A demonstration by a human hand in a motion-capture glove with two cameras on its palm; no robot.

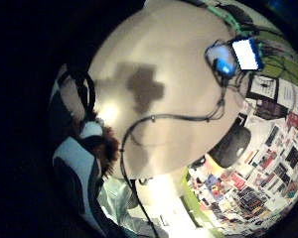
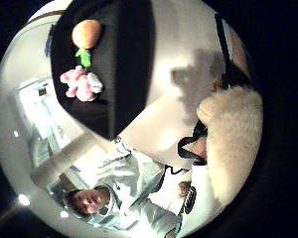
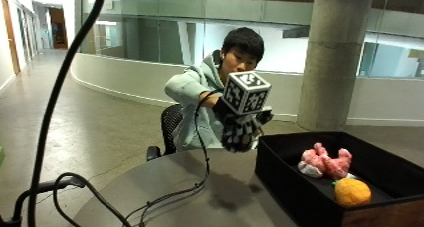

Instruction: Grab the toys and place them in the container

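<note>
the cream plush toy (image 2: 233,144) is in my gloved right hand (image 3: 240,128), which i hold up above the round table (image 3: 192,197), beside the near corner of the container. in the thumb side palm view its fuzzy body lies right against my palm, with a fingertip (image 2: 201,147) curled at its edge; from the outside view the toy itself is hidden behind the glove, whose fingers hang curled downward around it.

the black container (image 3: 291,187) sits on the table at about 3 o'clock from my hand. inside it lie a pink plush toy (image 3: 326,162) and, just beside it toward the near wall, an orange plush fruit (image 3: 352,192) with a green leaf. the two are close together, though i cannot tell if they touch.

a black cable (image 3: 199,182) runs from my glove down across the tabletop, and my hand's shadow (image 3: 228,192) falls on the table at 6 o'clock below it. a black chair (image 3: 169,125) stands behind the table.
</note>
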